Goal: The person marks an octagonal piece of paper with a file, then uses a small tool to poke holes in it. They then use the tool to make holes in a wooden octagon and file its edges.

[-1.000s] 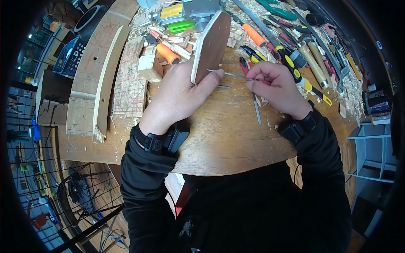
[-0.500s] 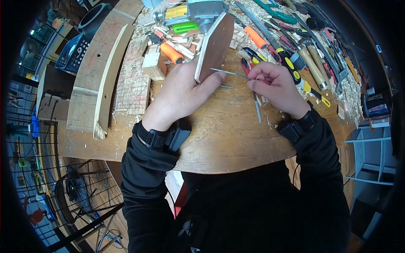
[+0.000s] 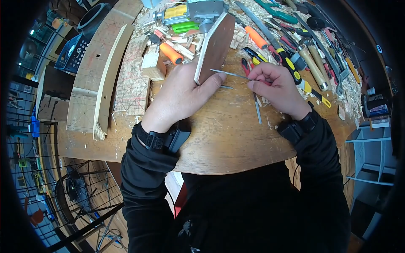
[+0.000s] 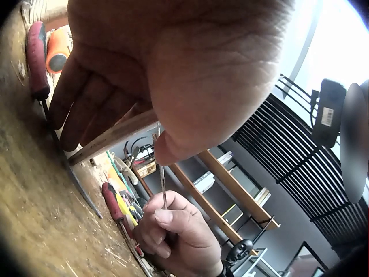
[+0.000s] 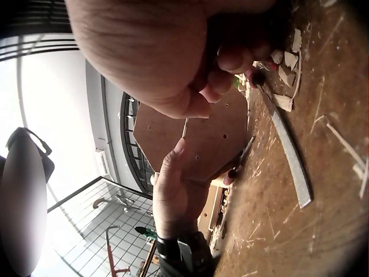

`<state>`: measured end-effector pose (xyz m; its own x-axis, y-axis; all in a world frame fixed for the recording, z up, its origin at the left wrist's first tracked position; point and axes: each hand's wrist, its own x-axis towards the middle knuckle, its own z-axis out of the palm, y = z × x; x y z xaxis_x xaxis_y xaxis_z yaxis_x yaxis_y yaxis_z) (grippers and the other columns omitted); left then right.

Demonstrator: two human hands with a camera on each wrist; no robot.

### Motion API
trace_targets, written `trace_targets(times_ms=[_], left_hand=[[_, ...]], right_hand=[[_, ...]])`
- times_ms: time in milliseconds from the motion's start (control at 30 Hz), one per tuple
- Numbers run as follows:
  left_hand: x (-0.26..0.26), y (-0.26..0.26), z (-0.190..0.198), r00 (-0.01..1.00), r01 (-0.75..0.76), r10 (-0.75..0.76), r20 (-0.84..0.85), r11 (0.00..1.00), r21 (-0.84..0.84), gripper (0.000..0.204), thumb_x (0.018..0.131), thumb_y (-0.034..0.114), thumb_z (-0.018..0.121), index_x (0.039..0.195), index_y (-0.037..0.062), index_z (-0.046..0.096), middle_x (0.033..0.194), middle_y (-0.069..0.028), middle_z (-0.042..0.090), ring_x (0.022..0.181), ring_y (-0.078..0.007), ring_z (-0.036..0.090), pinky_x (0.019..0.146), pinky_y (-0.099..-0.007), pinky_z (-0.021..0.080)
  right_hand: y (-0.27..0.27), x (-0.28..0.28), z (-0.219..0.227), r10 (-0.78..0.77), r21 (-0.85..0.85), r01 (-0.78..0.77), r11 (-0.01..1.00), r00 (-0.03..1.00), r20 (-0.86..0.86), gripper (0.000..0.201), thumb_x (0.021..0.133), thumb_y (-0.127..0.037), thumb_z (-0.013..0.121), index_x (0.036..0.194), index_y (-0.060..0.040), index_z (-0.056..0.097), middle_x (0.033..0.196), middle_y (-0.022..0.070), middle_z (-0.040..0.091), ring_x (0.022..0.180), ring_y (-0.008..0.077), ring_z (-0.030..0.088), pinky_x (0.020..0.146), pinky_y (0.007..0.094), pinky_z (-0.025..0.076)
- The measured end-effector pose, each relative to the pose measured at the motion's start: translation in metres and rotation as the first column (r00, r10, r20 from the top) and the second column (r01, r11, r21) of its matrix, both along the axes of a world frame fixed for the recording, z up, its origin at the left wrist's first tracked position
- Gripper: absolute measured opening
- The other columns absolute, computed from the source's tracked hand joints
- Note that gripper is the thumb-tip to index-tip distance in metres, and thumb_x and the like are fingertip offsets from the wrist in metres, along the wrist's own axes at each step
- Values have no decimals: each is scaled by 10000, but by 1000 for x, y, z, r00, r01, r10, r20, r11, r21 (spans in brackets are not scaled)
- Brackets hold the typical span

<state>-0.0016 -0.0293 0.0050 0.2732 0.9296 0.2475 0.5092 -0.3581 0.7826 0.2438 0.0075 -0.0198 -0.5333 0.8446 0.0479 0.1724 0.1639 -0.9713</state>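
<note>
My left hand (image 3: pixel 181 92) holds a thin wooden board (image 3: pixel 217 46) on edge, thumb on the near face and fingers behind it. In the right wrist view the board's face (image 5: pixel 210 141) has angled corners and a few small holes. My right hand (image 3: pixel 278 86) pinches a needle file (image 3: pixel 233 74) between thumb and curled fingers. Its slim shaft reaches left to the board's face, right at my left thumb tip. A flat file (image 5: pixel 288 153) lies on the bench below my right hand. Another thin metal blade (image 3: pixel 226 87) pokes out below the left thumb.
Wood shavings, orange-handled tools (image 3: pixel 255 37), a yellow-black cutter (image 3: pixel 314 92) and several other tools crowd the right and back of the bench (image 3: pixel 219 143). A small vise (image 3: pixel 205 10) stands behind the board. Marked planks (image 3: pixel 131 78) and a wood block (image 3: pixel 152 66) lie left.
The head view shifted slightly between the first two frames, and the board appears a little further right. Both hands keep their hold; almost nothing differs over the last half second.
</note>
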Motion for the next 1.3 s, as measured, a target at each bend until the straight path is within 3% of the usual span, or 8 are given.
trace_targets(times_ms=[33,333,867,1167,1300], left_hand=[[0,0,0,1000,1,-1,3,1000,5,324,922,265,618,1016,-45,605,790,-212,670,766,-354,679,692,-402,519],[-1,0,0,1000,-1,0,-8,1000,-23,321,922,263,620,1008,-46,614,775,-204,667,737,-336,674,678,-392,516],[-1,0,2,999,12,-11,37,1000,-15,295,923,227,617,988,-61,622,782,-189,665,730,-272,658,685,-366,510],[-3,1,0,996,16,-14,87,1000,-16,264,923,177,613,1037,-61,611,835,-178,673,759,-230,645,697,-349,509],[-4,0,2,996,4,3,85,997,-81,265,928,168,614,1063,-60,614,877,-171,684,799,-212,651,720,-330,513]], right_hand=[[0,-1,0,-4,22,4,1000,1000,-7,61,897,-34,654,917,-15,601,678,-91,472,628,-6,412,566,184,343],[1,0,-2,2,30,-1,1000,1000,-8,66,897,-43,659,920,-14,605,669,-87,477,623,-7,421,558,182,341],[1,3,-4,2,-3,-2,1000,998,-64,155,842,38,601,989,-12,602,734,-87,457,648,-18,406,566,161,337],[3,7,-5,10,21,-9,1000,998,-66,129,830,36,589,947,-15,606,743,-89,465,644,-21,400,545,163,318],[3,4,-4,-36,27,39,999,994,-100,104,837,30,594,929,-11,622,765,-72,526,654,-23,428,558,158,343]])
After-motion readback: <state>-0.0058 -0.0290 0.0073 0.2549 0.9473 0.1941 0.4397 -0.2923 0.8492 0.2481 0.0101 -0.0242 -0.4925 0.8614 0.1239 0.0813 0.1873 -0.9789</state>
